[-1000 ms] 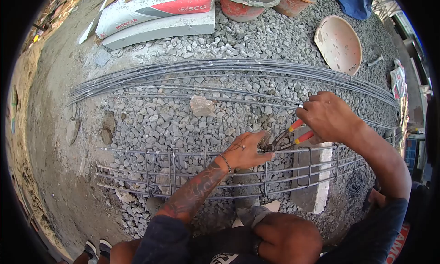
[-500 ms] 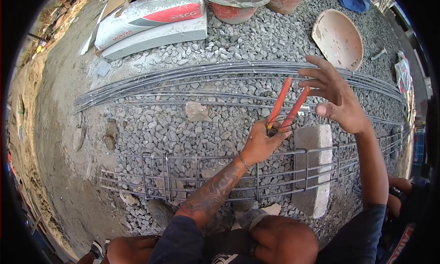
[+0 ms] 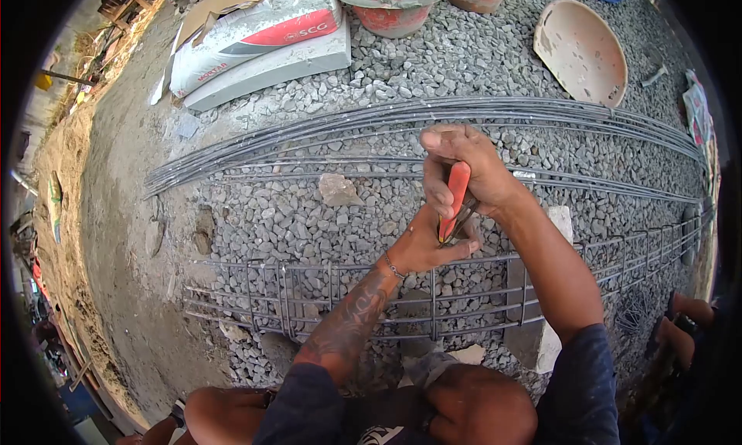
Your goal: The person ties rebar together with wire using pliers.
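Note:
Red-handled pliers stand with their handles upward between my hands, above the gravel. My left hand, at the end of the tattooed forearm, is closed around their lower, metal end. Around the red handles curl the fingers of my right hand, which hides part of them. Thin dark wire seems to lie at the left fingers, too small to make out well. Just below my hands runs a long cage of tied steel bars, partly resting on a concrete block.
Loose steel rods cross the gravel beyond my hands. Farther back are a mortar bag on a grey slab, a bucket and a pale scoop-shaped pan. Another person's limbs show at the right edge.
My right hand has moved left and closed from spread fingers onto the plier handles. My left hand has shifted slightly left and down. The view has shifted a little.

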Motion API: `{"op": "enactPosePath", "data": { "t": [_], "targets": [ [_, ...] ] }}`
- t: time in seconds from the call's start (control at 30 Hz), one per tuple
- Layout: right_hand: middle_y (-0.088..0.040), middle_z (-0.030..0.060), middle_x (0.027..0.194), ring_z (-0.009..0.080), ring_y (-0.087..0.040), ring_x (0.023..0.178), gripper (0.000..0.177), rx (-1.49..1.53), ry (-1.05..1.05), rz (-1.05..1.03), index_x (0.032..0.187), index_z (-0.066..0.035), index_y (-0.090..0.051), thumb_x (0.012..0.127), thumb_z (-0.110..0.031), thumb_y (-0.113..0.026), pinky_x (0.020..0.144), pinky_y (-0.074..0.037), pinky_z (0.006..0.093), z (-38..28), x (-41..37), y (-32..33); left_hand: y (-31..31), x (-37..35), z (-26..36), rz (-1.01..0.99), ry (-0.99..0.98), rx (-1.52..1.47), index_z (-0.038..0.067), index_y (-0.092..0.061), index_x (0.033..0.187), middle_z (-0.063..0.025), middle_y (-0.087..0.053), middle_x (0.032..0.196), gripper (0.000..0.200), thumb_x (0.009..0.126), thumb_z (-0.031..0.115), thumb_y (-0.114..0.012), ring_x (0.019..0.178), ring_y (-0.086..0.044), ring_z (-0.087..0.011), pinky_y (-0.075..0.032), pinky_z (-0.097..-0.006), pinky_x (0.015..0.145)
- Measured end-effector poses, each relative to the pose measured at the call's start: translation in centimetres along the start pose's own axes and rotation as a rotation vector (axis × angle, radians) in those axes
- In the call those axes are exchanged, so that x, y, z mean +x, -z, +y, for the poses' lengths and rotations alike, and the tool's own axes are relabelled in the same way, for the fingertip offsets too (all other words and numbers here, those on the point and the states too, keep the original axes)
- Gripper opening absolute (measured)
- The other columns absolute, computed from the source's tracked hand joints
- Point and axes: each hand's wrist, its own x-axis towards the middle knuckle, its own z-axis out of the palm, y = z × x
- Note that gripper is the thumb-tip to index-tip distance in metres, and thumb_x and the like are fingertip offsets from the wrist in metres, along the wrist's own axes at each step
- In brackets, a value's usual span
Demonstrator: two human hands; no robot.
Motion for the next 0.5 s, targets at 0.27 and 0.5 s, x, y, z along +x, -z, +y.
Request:
{"op": "enactPosePath", "data": {
  "t": [0.27, 0.5],
  "targets": [
    [-0.054, 0.0039, 0.057, 0.0082, -0.050, 0.048, 0.044, -0.425, 0.324, 0.436, 0.080, 0.001, -0.059, 0.087, -0.042, -0.059, 0.042, -0.038, 0.0213, 0.4, -1.6, -3.4, -3.6, -0.9, -0.9, 0.515, 0.154, 0.465, 0.003, -0.049, 0.070, -0.0037, -0.051, 0.053, 0.028, 0.065, 0.010, -0.076, 0.045, -0.050, -0.0146, -0.042, -0.0302, 0.048],
    [-0.051, 0.0088, 0.052, 0.0171, -0.051, 0.043, 0.066, 0.073, 0.352, -0.282, 0.067, 0.004, -0.055, 0.073, -0.062, -0.061, 0.040, -0.042, 0.0292, 1.1, -0.3, 2.7, 0.2, -0.7, 0.7, -0.043, 0.276, -0.015, -0.002, -0.054, 0.096, -0.0033, -0.058, 0.075, 0.032, 0.074, 0.015, -0.071, 0.061, -0.055, -0.0098, -0.045, -0.0225, 0.057]
  ]
}}
